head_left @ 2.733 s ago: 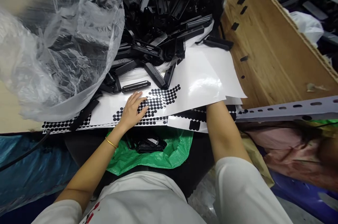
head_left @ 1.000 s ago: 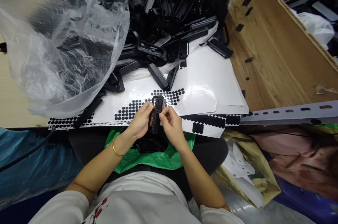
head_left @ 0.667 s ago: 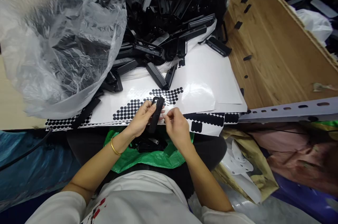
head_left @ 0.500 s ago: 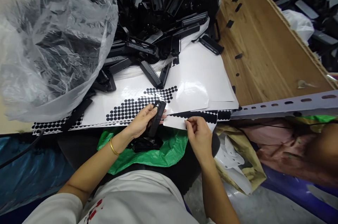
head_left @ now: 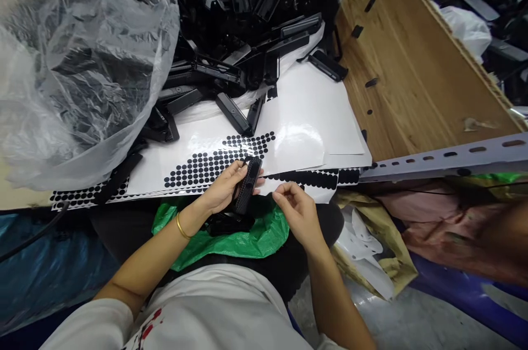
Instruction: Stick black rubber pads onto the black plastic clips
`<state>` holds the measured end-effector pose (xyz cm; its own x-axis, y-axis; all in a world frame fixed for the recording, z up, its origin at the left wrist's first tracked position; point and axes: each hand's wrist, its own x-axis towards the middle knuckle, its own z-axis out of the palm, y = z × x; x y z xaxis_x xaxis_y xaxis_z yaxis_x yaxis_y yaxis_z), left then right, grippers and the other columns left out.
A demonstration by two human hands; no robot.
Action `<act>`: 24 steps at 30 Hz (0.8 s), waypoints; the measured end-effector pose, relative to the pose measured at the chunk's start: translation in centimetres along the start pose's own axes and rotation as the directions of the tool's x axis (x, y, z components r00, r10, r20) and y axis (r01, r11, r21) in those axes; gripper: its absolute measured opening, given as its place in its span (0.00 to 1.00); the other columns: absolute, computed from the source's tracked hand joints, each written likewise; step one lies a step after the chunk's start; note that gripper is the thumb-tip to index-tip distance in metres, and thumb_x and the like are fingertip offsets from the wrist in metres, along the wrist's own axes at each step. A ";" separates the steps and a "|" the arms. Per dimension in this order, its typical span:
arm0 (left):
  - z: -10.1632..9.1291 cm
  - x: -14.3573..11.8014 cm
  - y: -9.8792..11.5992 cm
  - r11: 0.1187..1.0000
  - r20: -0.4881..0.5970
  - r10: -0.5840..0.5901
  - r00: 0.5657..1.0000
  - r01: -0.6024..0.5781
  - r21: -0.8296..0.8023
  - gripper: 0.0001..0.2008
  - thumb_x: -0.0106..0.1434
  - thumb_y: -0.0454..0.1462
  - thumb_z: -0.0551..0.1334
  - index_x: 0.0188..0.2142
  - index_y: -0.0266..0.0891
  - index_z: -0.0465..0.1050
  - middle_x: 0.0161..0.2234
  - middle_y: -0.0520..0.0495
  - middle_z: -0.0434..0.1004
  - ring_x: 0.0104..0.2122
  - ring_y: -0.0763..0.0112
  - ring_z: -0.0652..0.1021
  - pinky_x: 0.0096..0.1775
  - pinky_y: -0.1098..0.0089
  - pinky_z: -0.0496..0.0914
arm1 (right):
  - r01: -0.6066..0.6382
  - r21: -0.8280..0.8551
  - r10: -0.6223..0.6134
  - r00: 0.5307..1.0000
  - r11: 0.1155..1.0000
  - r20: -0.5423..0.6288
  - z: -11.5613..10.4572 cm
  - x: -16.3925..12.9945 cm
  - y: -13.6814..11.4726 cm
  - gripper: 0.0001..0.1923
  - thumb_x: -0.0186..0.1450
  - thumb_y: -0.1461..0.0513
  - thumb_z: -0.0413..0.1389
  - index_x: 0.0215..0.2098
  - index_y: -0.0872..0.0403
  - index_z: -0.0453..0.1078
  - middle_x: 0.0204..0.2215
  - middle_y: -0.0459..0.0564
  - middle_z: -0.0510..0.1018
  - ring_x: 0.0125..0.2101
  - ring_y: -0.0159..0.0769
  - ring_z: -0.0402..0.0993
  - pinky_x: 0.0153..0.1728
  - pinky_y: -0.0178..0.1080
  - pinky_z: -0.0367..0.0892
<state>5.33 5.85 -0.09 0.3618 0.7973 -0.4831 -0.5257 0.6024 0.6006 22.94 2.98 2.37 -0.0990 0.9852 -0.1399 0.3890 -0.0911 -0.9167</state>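
My left hand (head_left: 226,187) is closed around a long black plastic part (head_left: 248,185) with a ribbed face, held tilted at the table's front edge. To its right, my right hand (head_left: 297,212) is pinched, thumb against forefinger. Whatever sits between those fingertips is too small to make out. Behind both hands lies a white sheet with rows of round black stickers (head_left: 202,168). Below the held part, a green bag (head_left: 264,234) rests on my lap with more black parts inside.
A heap of black plastic parts (head_left: 247,25) fills the back of the table, with a clear plastic bag (head_left: 86,80) at left. A wooden board (head_left: 404,75) stands along the right. A brown paper bag (head_left: 400,262) with white scraps is below.
My right hand has moved left, off the white sheet's edge and closer to the held part. My left hand has turned the part slightly, showing more of its ribbed face.
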 end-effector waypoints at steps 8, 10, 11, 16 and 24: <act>-0.3 -2.0 0.8 0.996 -0.006 -0.074 0.997 0.074 0.044 0.15 0.61 0.37 0.62 0.47 0.41 0.63 0.42 0.45 0.77 0.35 0.64 0.81 0.34 0.64 0.77 | -0.129 0.332 0.122 0.992 0.934 0.043 3.3 3.1 -0.8 0.10 0.57 0.55 0.55 0.25 0.52 0.61 0.15 0.38 0.59 0.16 0.25 0.52 0.17 0.32 0.51; -0.4 -2.3 1.0 0.995 -0.007 -0.084 0.996 0.084 0.060 0.15 0.61 0.37 0.62 0.47 0.41 0.63 0.41 0.45 0.77 0.35 0.64 0.81 0.34 0.65 0.77 | -0.126 0.296 0.114 0.992 0.947 0.057 3.5 3.2 -0.8 0.09 0.57 0.56 0.54 0.25 0.52 0.61 0.15 0.37 0.59 0.16 0.25 0.53 0.17 0.32 0.51; -0.4 -2.5 1.0 0.994 -0.010 -0.088 0.996 0.089 0.068 0.15 0.61 0.37 0.62 0.48 0.41 0.63 0.40 0.45 0.77 0.35 0.64 0.81 0.33 0.66 0.77 | -0.125 0.274 0.112 0.992 0.953 0.062 3.5 3.3 -0.9 0.09 0.57 0.56 0.54 0.24 0.52 0.61 0.15 0.38 0.59 0.16 0.26 0.53 0.17 0.32 0.51; -0.4 -2.8 1.1 0.990 -0.031 -0.099 0.995 0.102 0.096 0.16 0.61 0.37 0.62 0.48 0.41 0.64 0.38 0.46 0.76 0.35 0.64 0.81 0.34 0.66 0.77 | -0.123 0.191 0.113 0.992 0.974 0.065 3.4 3.2 -1.0 0.08 0.57 0.57 0.53 0.24 0.52 0.61 0.14 0.38 0.60 0.16 0.26 0.54 0.18 0.32 0.52; -0.6 -2.9 1.0 0.989 -0.020 -0.085 0.996 0.087 0.123 0.17 0.60 0.40 0.63 0.48 0.42 0.64 0.40 0.45 0.76 0.35 0.64 0.81 0.34 0.66 0.77 | -0.119 0.126 0.110 0.991 0.985 0.072 3.4 3.3 -1.6 0.07 0.57 0.59 0.52 0.24 0.52 0.61 0.14 0.38 0.60 0.16 0.27 0.55 0.18 0.32 0.53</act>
<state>3.29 4.16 1.51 0.3902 0.7422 -0.5448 -0.3934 0.6694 0.6302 18.87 5.89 2.05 -0.1215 0.9561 -0.2668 0.2797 -0.2249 -0.9334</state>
